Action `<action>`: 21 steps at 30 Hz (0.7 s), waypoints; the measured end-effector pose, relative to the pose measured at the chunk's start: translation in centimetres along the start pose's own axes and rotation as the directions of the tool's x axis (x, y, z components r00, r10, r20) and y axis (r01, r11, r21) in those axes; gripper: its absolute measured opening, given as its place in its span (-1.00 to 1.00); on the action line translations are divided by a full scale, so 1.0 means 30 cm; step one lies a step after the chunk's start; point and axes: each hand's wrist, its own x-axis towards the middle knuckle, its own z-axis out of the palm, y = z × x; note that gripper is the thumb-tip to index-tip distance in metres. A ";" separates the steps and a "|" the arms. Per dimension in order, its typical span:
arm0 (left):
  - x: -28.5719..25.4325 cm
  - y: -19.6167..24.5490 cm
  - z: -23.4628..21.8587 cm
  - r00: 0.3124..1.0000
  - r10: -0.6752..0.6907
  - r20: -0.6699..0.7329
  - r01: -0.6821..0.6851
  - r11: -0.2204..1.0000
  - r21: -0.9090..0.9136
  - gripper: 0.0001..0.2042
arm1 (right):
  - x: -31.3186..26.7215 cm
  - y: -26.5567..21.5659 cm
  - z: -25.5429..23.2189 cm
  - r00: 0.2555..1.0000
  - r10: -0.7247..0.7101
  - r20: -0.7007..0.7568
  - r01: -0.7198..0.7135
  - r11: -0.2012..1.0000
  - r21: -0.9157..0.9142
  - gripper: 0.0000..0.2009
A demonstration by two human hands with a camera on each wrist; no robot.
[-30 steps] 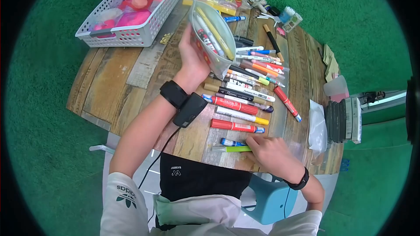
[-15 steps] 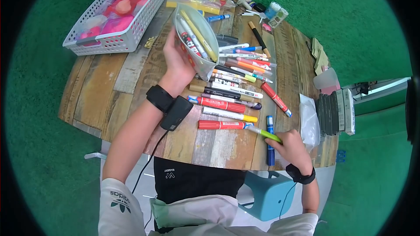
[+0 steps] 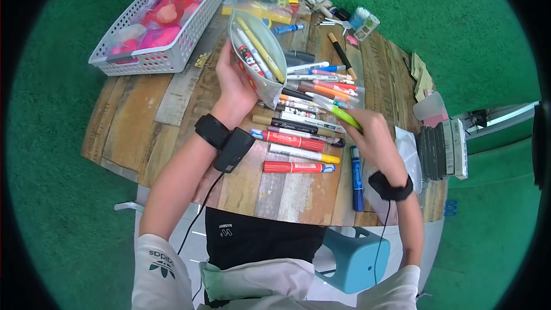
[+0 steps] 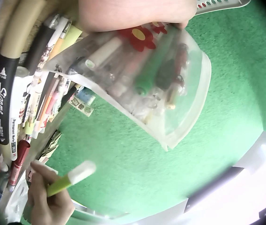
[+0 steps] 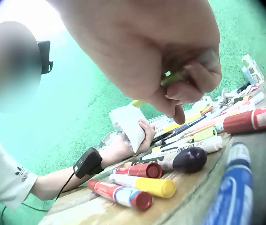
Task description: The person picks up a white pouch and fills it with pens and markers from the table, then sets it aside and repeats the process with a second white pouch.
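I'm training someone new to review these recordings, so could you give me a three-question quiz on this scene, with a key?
1. True or false: the pouch in the left hand is empty.
2. Multiple choice: what does the right hand grip?
A) an orange pen
B) a green pen
C) a blue marker
3. What colour are the two markers directly either side of the white, yellow-capped marker?

Key:
1. False; pens show inside.
2. B
3. Red

Pen pouch (image 3: 268,89) in left hand (image 3: 235,90), green pen (image 3: 345,117) in right hand (image 3: 377,139).
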 end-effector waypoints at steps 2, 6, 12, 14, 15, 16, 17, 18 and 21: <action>-0.003 0.009 0.005 1.000 0.003 -0.008 -0.003 1.000 -0.001 -0.52 | 0.079 0.018 0.051 0.993 -0.113 -0.018 0.114 0.991 0.074 -0.84; 0.004 0.015 0.000 1.000 0.008 0.014 -0.008 1.000 -0.017 -0.52 | 0.179 -0.025 0.100 0.986 -0.149 0.079 0.143 0.987 0.072 -0.69; 0.018 0.031 -0.015 0.996 0.028 0.085 -0.025 0.999 -0.036 -0.54 | 0.241 0.020 0.136 0.976 -0.142 0.166 0.108 0.974 0.197 -0.65; 0.014 0.032 -0.012 0.996 0.025 0.085 -0.022 0.999 -0.047 -0.55 | 0.241 0.018 0.135 0.975 -0.127 0.180 0.093 0.978 0.186 -0.65; 0.018 0.031 -0.015 0.997 0.027 0.078 -0.023 0.998 -0.052 -0.55 | 0.241 0.017 0.135 0.975 -0.109 0.191 0.076 0.982 0.174 -0.65; 0.022 0.030 -0.017 0.997 0.028 0.071 -0.024 0.998 -0.057 -0.55 | 0.242 0.014 0.132 0.975 -0.110 0.192 0.076 0.982 0.175 -0.65; 0.026 0.030 -0.020 0.997 0.028 0.071 -0.025 0.998 -0.056 -0.55 | 0.245 0.011 0.127 0.971 -0.120 0.208 0.092 0.986 0.139 -0.65; 0.030 0.031 -0.022 0.996 0.044 0.076 -0.041 0.998 -0.044 -0.55 | 0.247 0.008 0.125 0.966 -0.130 0.224 0.109 0.989 0.103 -0.65; 0.030 0.034 -0.027 0.995 0.058 0.084 -0.056 0.998 -0.032 -0.56 | 0.249 0.005 0.129 0.956 -0.205 0.210 0.205 0.979 0.024 -0.66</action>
